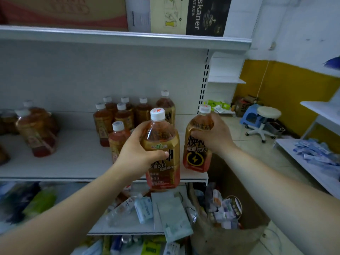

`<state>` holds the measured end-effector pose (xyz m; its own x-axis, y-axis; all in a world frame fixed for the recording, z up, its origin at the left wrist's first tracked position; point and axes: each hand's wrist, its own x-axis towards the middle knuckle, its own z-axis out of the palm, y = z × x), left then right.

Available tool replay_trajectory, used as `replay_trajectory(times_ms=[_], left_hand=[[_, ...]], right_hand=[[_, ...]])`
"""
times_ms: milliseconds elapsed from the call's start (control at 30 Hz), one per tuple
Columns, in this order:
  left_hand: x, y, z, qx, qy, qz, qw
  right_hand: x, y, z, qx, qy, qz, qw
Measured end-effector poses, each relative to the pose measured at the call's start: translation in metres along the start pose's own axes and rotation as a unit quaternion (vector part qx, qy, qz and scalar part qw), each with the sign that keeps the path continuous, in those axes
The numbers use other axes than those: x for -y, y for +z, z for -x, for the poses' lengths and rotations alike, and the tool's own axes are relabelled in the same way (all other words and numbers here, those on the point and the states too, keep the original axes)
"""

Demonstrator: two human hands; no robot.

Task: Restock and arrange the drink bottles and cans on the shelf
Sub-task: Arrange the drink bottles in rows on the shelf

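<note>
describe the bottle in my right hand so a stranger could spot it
On the white middle shelf, go to the right front corner. The bottle in the right hand alone shows a yellow lightning bolt in a black circle.

The only camera sits on my head, facing forward and down at the shelf (73,159) from close in front, near its right end.

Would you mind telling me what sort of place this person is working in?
Probably a small shop or its stockroom: white slotted retail shelving, a cluster of identical bottled drinks on it, and cardboard cartons stored on the top shelf.
</note>
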<state>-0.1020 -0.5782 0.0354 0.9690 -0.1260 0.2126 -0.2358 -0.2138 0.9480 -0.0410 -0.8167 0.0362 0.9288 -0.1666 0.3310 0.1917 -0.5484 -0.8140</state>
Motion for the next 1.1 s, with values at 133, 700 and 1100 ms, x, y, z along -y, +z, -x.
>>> replay_trajectory(times_ms=[133,700,1100], left_hand=[[0.013,-0.007,0.002,-0.038,-0.03,-0.007,0.999],[0.029,-0.018,-0.006,-0.06,-0.054,-0.043,0.996],[0.033,-0.021,-0.014,-0.06,-0.066,-0.056,0.994]], right_hand=[[-0.014,0.016,-0.014,0.038,-0.016,-0.018,0.999],[-0.056,0.049,-0.041,0.097,-0.047,0.052,0.993],[-0.068,0.07,-0.103,0.076,0.019,0.168,0.983]])
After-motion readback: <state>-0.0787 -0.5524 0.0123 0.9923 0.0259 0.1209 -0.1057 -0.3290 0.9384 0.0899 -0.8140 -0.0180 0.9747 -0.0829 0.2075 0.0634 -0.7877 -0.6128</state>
